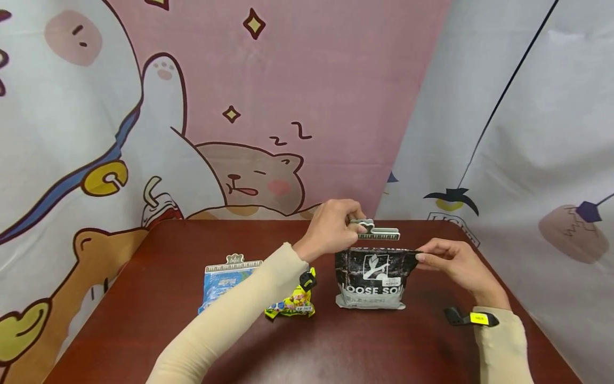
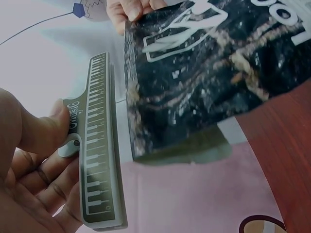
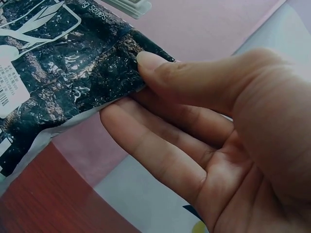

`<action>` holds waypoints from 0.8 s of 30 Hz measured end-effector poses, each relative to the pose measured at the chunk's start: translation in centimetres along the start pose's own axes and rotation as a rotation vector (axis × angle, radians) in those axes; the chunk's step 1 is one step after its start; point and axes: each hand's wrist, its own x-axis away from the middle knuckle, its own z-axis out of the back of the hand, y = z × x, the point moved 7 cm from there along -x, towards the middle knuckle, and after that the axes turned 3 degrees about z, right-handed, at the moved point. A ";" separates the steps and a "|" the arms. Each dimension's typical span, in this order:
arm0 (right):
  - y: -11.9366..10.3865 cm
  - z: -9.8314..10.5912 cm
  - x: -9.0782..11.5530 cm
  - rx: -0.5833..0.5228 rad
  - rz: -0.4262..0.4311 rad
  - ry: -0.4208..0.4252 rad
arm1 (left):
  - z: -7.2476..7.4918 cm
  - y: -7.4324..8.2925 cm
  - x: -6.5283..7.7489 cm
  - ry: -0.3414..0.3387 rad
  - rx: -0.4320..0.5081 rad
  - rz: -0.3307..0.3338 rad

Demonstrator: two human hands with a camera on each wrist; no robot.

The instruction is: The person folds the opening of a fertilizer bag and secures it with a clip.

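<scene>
A black and white bag of loose soil stands on the table, its printed front toward me. My right hand pinches the bag's top right corner between thumb and fingers, seen close up in the right wrist view. Just above the bag's top edge, my left hand holds a piano-keyboard-patterned clip by its handle. In the left wrist view the long bar of the clip lies alongside the top edge of the bag, with a gap between them.
Left on the table lies a blue bag with a similar keyboard clip along its top. A yellow patterned bag sits between it and the soil bag, partly behind my left sleeve. Printed cloth hangs behind the brown table.
</scene>
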 end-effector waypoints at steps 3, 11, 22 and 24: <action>0.0 0.0 0.0 -0.022 0.005 0.003 | -0.3 0.4 0.1 -0.005 -0.004 0.003; 0.4 0.3 -0.1 -0.033 -0.007 0.006 | -1.2 1.2 0.4 -0.014 -0.004 0.009; 0.2 0.0 -0.1 -0.041 -0.045 -0.005 | -2.6 1.8 0.7 -0.026 -0.020 0.005; 0.1 0.0 -0.1 -0.055 -0.045 -0.005 | -2.9 1.9 0.7 -0.028 -0.023 0.005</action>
